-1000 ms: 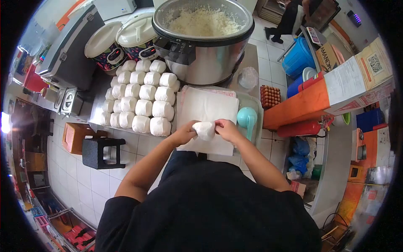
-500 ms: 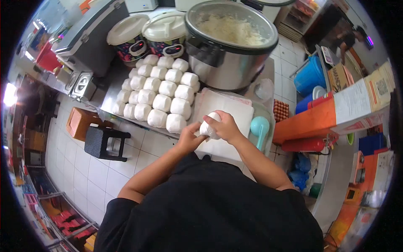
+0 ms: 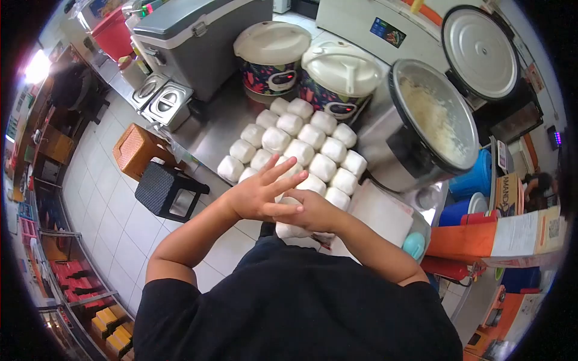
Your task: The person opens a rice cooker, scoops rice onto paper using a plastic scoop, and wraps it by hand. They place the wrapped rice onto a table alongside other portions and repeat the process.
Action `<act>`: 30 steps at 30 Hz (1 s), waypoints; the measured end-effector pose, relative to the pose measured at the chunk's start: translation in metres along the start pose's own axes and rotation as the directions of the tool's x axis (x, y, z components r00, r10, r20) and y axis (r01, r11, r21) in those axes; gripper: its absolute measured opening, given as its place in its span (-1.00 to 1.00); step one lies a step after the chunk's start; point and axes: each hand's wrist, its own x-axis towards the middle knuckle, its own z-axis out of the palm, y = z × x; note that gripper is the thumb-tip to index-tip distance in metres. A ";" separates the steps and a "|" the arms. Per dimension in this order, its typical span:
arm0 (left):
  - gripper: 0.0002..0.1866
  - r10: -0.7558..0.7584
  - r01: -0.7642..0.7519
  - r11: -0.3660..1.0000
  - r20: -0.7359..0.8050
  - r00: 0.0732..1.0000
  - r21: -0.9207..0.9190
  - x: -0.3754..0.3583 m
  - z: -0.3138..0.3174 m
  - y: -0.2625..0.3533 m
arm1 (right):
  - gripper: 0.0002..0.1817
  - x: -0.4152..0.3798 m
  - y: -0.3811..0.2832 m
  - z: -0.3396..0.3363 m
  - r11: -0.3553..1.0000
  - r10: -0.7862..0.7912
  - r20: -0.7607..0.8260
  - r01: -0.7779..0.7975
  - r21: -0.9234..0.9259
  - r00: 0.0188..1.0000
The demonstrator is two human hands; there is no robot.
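Note:
My left hand [image 3: 259, 192] has its fingers spread above the near edge of the white wrapped packets [image 3: 298, 151], which are stacked in rows on the metal table. Crossing under it, my right hand [image 3: 316, 210] has bent fingers around a white wrapped packet [image 3: 291, 230], partly hidden by both hands. White paper sheets [image 3: 382, 213] lie to the right of the packets. A turquoise scoop [image 3: 414, 245] rests at their right edge.
A large open rice cooker [image 3: 385, 144] stands behind the sheets, beside two floral cookers [image 3: 271, 72]. A grey cooler [image 3: 205, 45] is at the back left. Stools [image 3: 165, 191] stand on the floor at left. A person [image 3: 537, 188] is at far right.
My view has turned, shifting the table items rightward. My left hand has let go of the packet and spread its fingers; my hands now overlap nearer the wrapped packets.

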 end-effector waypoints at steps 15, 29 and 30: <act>-0.40 -0.951 0.789 -0.043 0.267 0.156 -0.613 -0.136 0.058 -0.082 | -0.52 0.156 0.061 0.026 0.756 -0.181 -0.532 -0.228 -0.613 0.827; -0.42 -0.962 0.979 0.199 0.179 0.204 -0.044 -0.128 0.063 -0.105 | -0.39 -0.250 0.215 -0.045 0.550 -0.006 -1.000 -0.835 -0.014 0.012; -0.42 -0.961 0.972 0.193 0.173 0.214 -0.131 -0.134 0.066 -0.108 | -0.32 -0.267 0.240 -0.035 0.460 0.112 -0.994 -0.885 0.067 -0.017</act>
